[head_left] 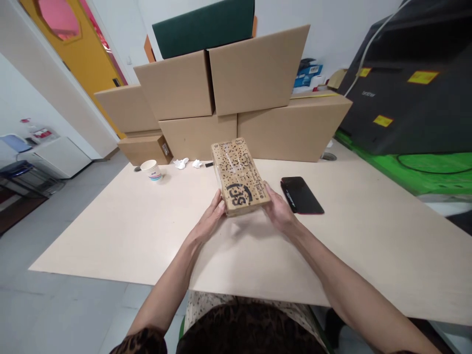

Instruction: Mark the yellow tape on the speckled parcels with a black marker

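Note:
A small brown cardboard box [239, 169] with black specks, printed lettering and clear tape is held between my two hands above the table. My left hand [211, 216] grips its near left corner, and my right hand [279, 209] grips the near right side. The box slants, its printed top facing me, with a shadow on the tabletop beneath. The fingers under it are partly hidden. Just right of my right hand, a flat black tablet-like device [303, 195] lies on the table.
The pale table [110, 231] has large cardboard boxes [258, 69] stacked along its back, a dark green box [206, 27] on top. A paper cup [151, 170] and crumpled tissues [181, 163] sit at the back left. A big black covered machine [409, 93] stands at right.

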The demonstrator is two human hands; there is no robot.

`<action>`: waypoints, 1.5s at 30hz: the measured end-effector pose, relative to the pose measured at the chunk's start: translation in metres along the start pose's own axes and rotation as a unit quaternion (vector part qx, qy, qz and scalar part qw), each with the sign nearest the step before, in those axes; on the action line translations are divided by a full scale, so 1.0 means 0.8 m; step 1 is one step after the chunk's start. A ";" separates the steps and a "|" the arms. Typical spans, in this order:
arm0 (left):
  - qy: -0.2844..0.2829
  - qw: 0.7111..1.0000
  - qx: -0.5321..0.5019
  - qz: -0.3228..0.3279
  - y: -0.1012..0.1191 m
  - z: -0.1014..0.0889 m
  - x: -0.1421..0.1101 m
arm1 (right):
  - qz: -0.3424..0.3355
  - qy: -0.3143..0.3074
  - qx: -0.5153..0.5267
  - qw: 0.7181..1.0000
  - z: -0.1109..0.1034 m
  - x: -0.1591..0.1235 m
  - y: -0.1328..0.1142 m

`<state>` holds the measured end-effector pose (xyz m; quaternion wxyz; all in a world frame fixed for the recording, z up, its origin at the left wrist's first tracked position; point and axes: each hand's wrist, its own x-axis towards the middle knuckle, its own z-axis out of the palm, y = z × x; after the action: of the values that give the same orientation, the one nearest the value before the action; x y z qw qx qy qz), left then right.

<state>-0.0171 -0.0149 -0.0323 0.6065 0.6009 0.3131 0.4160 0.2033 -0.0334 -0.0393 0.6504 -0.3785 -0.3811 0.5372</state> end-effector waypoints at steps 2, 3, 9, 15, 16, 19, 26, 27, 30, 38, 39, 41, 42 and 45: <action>-0.014 1.000 0.009 -0.023 0.001 -0.004 -0.003 | 0.017 -0.012 0.009 1.000 0.000 0.000 -0.007; -0.019 0.999 0.017 -0.029 0.002 -0.008 -0.004 | 0.024 -0.010 0.012 1.000 0.000 0.000 -0.012; 0.015 0.997 0.042 0.061 0.002 -0.027 -0.007 | 0.000 0.018 0.036 0.999 -0.001 -0.004 -0.044; 0.036 0.981 0.031 0.188 0.015 -0.029 -0.014 | -0.038 0.015 0.056 0.998 0.008 -0.016 -0.071; 0.030 0.980 0.024 0.197 0.016 -0.028 -0.014 | -0.043 0.009 0.060 0.997 0.010 -0.017 -0.072; 0.007 0.982 0.014 0.190 0.014 -0.024 -0.011 | -0.058 -0.011 0.077 0.995 0.014 -0.015 -0.059; 0.010 0.996 0.053 0.073 0.000 -0.009 0.001 | -0.021 -0.053 0.011 0.998 0.010 -0.005 -0.008; 0.007 0.995 0.062 0.073 0.000 -0.009 -0.001 | -0.015 -0.056 0.014 0.998 0.010 -0.006 -0.006; 0.005 0.983 0.124 0.137 0.006 -0.011 -0.009 | 0.013 -0.051 0.063 0.997 0.012 -0.007 -0.005; -0.068 0.917 0.278 0.278 0.012 -0.002 -0.020 | 0.151 0.121 0.122 0.973 -0.008 0.017 0.019; -0.040 0.918 0.282 0.277 0.009 -0.001 -0.019 | 0.148 0.156 0.122 0.969 -0.014 0.021 0.023; 0.049 0.920 0.284 0.264 0.002 0.000 -0.015 | 0.133 0.197 0.121 0.964 -0.026 0.029 0.028; 0.096 0.923 0.282 0.242 -0.002 0.000 -0.013 | 0.125 0.199 0.116 0.965 -0.031 0.031 0.029; 0.169 0.946 0.248 0.119 -0.013 -0.005 -0.002 | 0.117 0.170 0.092 0.974 -0.043 0.036 0.033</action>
<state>-0.0200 -0.0135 -0.0430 0.3225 0.6860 0.4303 0.4902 0.2269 -0.0044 -0.0750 0.6702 -0.4447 -0.1668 0.5703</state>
